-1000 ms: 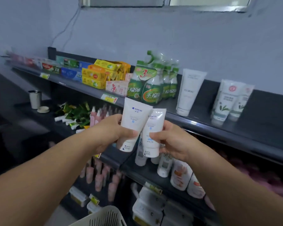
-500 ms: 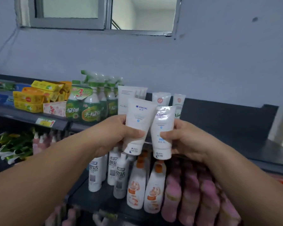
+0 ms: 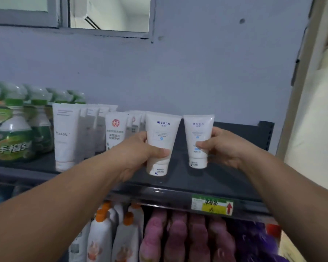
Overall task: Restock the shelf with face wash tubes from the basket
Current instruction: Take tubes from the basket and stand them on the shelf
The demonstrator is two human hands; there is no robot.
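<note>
I hold two white face wash tubes with blue print, caps down, over the top dark shelf (image 3: 225, 178). My left hand (image 3: 138, 156) grips the larger tube (image 3: 162, 133); its cap sits at or just above the shelf surface. My right hand (image 3: 222, 146) grips the smaller tube (image 3: 198, 129), a short gap to the right, its cap also low over the shelf. Just left of my left hand stand rows of other white tubes (image 3: 115, 129). The basket is out of view.
Tall white tubes (image 3: 65, 135) and green spray bottles (image 3: 13, 133) fill the shelf's left part. A yellow and green price tag (image 3: 212, 205) is on the shelf's front edge. Below are orange-capped bottles (image 3: 104, 235) and pink packs (image 3: 178, 235). The wall lies close behind.
The view has swung right and closer to the shelf. Both hands have moved the tubes apart and lowered them onto the bare right part of the top shelf.
</note>
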